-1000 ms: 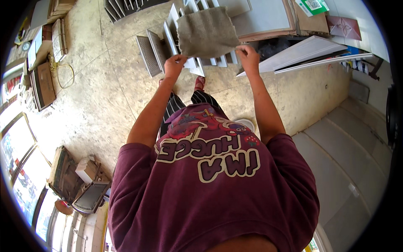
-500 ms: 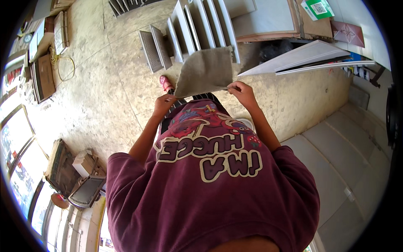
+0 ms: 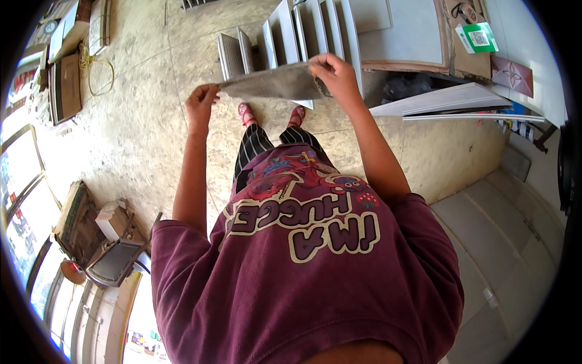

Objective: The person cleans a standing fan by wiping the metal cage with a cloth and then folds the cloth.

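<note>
A grey-brown cloth (image 3: 267, 84) is stretched between my two hands, out in front of my body. Its left corner is pinched in my left hand (image 3: 200, 108), fingers closed. My right hand (image 3: 337, 77) grips the other end, and a bit of the edge hangs down below the fingers. Both arms reach forward, with the right hand a little farther out than the left. Beyond the cloth stands a row of upright flat panels, perhaps tiles (image 3: 280, 37), partly hidden by the cloth and my right hand.
At the right, pale boards (image 3: 448, 100) lean at a slant beside a black plastic bag (image 3: 403, 85). A green-and-white card (image 3: 477, 37) and a tape measure (image 3: 465, 11) lie at the upper right. A yellow cord (image 3: 100, 73) loops on the floor at the left, near a chair (image 3: 115, 262).
Both hands have risen and moved away from my body with the cloth, and the left has also shifted left. The cloth hung broad before and now shows as a narrow band.
</note>
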Tool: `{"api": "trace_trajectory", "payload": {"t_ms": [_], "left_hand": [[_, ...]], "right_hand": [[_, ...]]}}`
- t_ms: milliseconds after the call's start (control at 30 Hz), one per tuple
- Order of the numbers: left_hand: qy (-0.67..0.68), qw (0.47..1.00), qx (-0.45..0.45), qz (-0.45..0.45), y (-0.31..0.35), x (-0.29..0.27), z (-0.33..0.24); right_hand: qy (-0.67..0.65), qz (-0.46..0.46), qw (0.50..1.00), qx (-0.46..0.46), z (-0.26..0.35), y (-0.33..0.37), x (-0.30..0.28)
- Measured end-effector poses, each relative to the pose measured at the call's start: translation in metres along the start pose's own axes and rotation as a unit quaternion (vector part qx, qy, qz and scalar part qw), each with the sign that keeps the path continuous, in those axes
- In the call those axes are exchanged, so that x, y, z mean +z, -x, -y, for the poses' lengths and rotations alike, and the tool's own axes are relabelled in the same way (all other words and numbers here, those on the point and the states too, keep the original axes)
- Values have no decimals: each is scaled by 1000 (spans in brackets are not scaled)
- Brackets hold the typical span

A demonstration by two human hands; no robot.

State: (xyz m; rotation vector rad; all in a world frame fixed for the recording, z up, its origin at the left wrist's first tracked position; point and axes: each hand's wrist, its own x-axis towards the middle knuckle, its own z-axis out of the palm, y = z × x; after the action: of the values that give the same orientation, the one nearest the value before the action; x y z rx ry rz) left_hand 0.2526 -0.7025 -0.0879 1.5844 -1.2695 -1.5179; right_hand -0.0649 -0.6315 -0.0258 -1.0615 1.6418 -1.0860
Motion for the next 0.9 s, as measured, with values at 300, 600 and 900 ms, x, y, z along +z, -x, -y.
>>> {"api": "trace_trajectory", "payload": {"t_ms": [300,600,900], "left_hand": [[27,995,41,-90,-77,-20,-11],[-25,990,-120,-63,-75,-28,110],[-89,969,-224,57,27,-42,154]], "right_hand": [[40,-72,994,-68,-2,-70,56],[165,-5,985,41,-100,-55,111],[144,138,971,131,-129,40,101]]}}
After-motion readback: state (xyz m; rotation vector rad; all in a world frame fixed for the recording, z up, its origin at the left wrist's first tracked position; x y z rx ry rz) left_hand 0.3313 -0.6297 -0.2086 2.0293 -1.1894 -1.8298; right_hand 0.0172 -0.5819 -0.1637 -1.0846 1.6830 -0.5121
